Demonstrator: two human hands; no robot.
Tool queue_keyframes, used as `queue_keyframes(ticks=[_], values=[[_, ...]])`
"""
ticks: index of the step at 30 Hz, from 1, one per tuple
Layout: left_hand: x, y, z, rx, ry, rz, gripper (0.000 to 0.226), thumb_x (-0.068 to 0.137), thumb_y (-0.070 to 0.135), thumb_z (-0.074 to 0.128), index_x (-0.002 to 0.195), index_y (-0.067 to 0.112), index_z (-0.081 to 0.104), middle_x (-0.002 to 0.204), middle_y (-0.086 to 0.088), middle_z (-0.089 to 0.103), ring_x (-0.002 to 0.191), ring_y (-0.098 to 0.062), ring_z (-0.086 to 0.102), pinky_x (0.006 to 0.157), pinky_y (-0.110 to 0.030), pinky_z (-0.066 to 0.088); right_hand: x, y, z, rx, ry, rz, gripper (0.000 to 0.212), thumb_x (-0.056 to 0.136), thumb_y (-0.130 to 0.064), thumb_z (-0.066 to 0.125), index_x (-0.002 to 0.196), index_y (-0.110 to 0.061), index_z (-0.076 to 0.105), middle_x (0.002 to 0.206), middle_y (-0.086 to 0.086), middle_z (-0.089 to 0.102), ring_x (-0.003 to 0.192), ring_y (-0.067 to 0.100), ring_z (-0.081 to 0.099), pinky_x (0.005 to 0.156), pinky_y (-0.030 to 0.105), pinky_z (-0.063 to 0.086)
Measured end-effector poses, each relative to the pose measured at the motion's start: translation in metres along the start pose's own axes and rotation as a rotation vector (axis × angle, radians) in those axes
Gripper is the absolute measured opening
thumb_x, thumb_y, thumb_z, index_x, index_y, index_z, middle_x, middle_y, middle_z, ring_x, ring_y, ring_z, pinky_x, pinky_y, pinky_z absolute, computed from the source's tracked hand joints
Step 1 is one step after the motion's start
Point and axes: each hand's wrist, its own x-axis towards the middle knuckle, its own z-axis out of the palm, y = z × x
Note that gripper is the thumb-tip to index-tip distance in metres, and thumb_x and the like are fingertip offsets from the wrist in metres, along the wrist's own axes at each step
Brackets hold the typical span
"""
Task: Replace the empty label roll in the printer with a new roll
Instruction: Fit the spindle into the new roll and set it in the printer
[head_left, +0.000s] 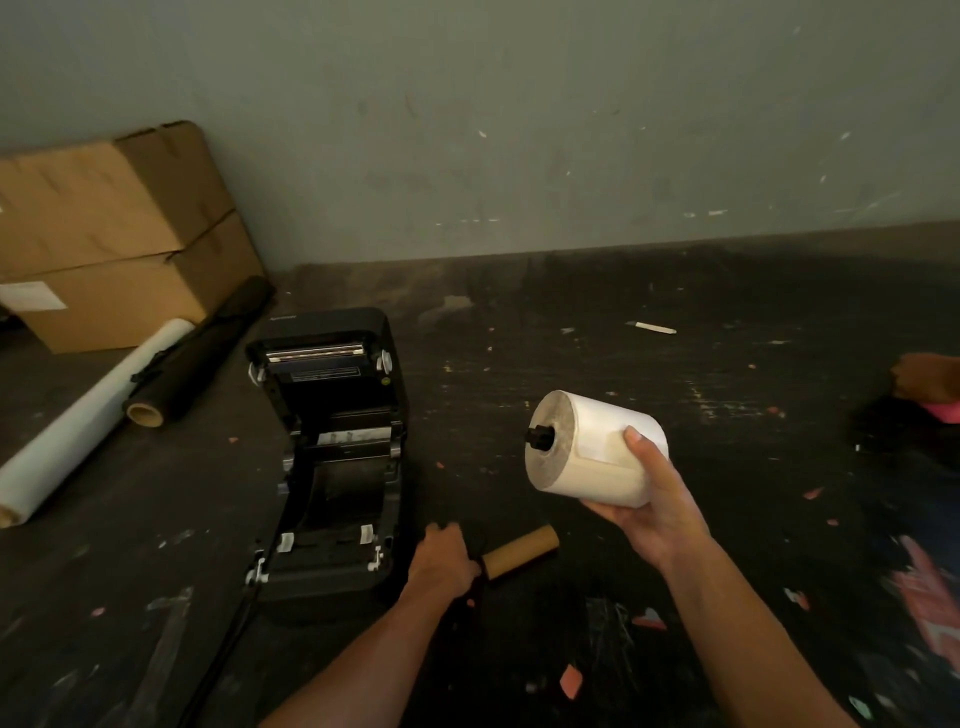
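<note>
The black label printer (332, 457) stands on the dark table with its lid swung open, and its roll bay looks empty. My right hand (657, 506) holds a full white label roll (592, 447) in the air to the printer's right, with a black spindle end sticking out of the roll's core. My left hand (441, 564) rests low beside the printer's front right corner, fingers curled round a dark part that I cannot make out. An empty brown cardboard core (522, 551) lies on the table just right of that hand.
Stacked cardboard boxes (104, 234) sit at the back left. A white film roll (88, 415) and a black roll (197, 353) lie beside them. A cable (228, 644) runs from the printer's front. Another person's hand (927, 384) shows at the right edge. Paper scraps litter the table.
</note>
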Motion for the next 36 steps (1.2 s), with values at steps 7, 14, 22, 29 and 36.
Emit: queue_keyframes(ticks=[7,14,22,29,36], values=[[0.002,0.006,-0.004,0.158,-0.060,0.043,0.039,0.089,0.026,0.063,0.125,0.013,0.052,0.129,-0.012,0.050,0.111,-0.024,0.056,0.093,-0.036,0.051,-0.004,0.001,-0.001,0.007,0.025,0.021,0.057,0.065,-0.027,0.079,0.114,-0.035,0.052,0.126,0.011,0.056,0.112,0.037,0.057,0.080,0.058,0.054],[0.007,0.004,-0.006,0.225,-0.096,0.057,0.050,0.084,0.031,0.069,0.127,0.012,0.051,0.130,-0.013,0.050,0.109,-0.023,0.057,0.087,-0.031,0.050,-0.008,0.003,0.000,-0.019,0.033,0.041,0.060,0.062,-0.029,0.080,0.116,-0.034,0.052,0.126,0.011,0.056,0.111,0.037,0.057,0.077,0.057,0.055],[0.009,0.002,-0.005,0.354,-0.085,0.109,0.045,0.085,0.025,0.069,0.125,0.009,0.055,0.127,-0.013,0.056,0.113,-0.024,0.058,0.090,-0.032,0.049,-0.009,0.005,-0.003,-0.031,0.039,0.046,0.057,0.063,-0.029,0.080,0.114,-0.034,0.053,0.127,0.012,0.055,0.112,0.038,0.056,0.082,0.060,0.053],[0.004,0.005,-0.035,-0.011,-0.070,0.093,0.027,0.087,0.023,0.066,0.111,0.015,0.056,0.110,-0.005,0.057,0.089,-0.013,0.056,0.077,-0.026,0.050,-0.009,0.005,-0.002,-0.036,0.041,0.039,0.057,0.064,-0.027,0.078,0.116,-0.033,0.052,0.127,0.012,0.055,0.113,0.038,0.056,0.082,0.059,0.053],[-0.021,0.016,-0.096,-1.237,-0.181,0.410,0.041,0.084,0.007,0.068,0.117,0.028,0.057,0.110,-0.006,0.069,0.098,-0.018,0.070,0.072,-0.029,0.058,-0.001,-0.001,0.004,-0.053,0.045,0.026,0.058,0.065,-0.027,0.078,0.116,-0.033,0.052,0.127,0.011,0.055,0.112,0.037,0.056,0.085,0.059,0.052]])
